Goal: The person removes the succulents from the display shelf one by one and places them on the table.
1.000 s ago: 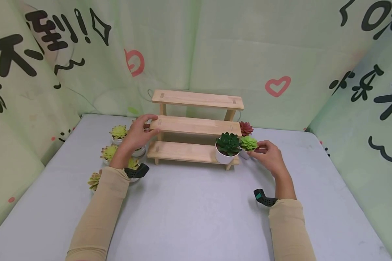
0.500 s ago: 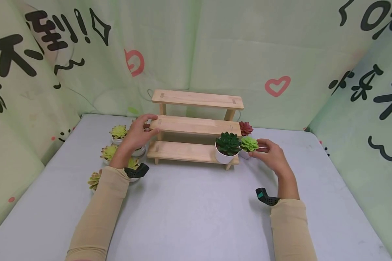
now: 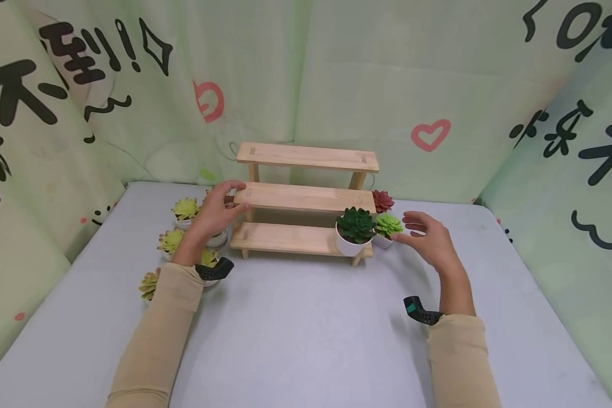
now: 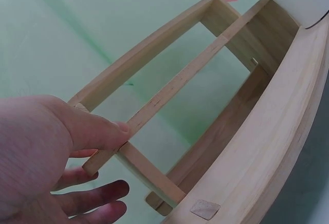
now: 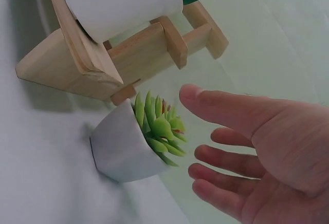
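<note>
My left hand [image 3: 218,205] pinches the left end of the middle tier of a three-tier wooden plant stand [image 3: 306,197]. In the left wrist view the thumb [image 4: 105,133] lies on the tier's edge, with a finger behind it. On the right, my right hand [image 3: 430,241] has its fingers spread, beside a small light-green succulent [image 3: 389,225]. The right wrist view shows a gap between that hand and the succulent's white pot [image 5: 121,144], upright on the table. A dark-green succulent [image 3: 356,225] in a round white pot stands on the lowest tier's right end.
Behind the stand's right end shows a red succulent [image 3: 382,201]. Several yellow-green succulents [image 3: 186,208] in white pots stand left of the stand, partly behind my left arm. A printed curtain [image 3: 357,85] hangs behind the white table [image 3: 306,334].
My right hand has let go of the light-green succulent's pot and drawn back to the right, its fingers opening. My left hand stays on the stand.
</note>
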`<state>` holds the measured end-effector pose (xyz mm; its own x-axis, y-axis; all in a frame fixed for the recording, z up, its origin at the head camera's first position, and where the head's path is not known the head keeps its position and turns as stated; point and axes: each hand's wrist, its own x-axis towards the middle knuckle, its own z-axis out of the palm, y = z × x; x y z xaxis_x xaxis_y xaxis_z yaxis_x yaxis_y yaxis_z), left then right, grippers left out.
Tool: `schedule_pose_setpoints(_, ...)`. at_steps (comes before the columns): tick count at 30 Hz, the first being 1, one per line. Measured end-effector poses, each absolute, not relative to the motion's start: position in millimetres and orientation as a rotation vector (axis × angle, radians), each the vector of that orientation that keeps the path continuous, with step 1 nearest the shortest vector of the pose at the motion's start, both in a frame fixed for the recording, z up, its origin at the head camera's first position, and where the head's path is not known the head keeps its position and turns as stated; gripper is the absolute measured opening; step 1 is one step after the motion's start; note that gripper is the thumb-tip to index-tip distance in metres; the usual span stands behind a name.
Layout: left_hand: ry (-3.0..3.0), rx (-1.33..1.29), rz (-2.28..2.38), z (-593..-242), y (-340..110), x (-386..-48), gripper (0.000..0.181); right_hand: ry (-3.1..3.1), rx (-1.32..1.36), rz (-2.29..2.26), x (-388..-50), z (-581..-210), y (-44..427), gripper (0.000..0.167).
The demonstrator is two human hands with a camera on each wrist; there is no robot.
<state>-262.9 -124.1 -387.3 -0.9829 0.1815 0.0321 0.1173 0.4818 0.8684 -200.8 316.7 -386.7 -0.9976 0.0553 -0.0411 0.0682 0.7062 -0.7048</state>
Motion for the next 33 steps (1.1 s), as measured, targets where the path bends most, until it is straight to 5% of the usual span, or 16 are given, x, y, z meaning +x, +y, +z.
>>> schedule_pose_setpoints(33, 2.646, 0.240, 1.542, -388, -123, -263, 0.050, 2.800, -0.165, -1.480, -176, -387, 266, 0.073)
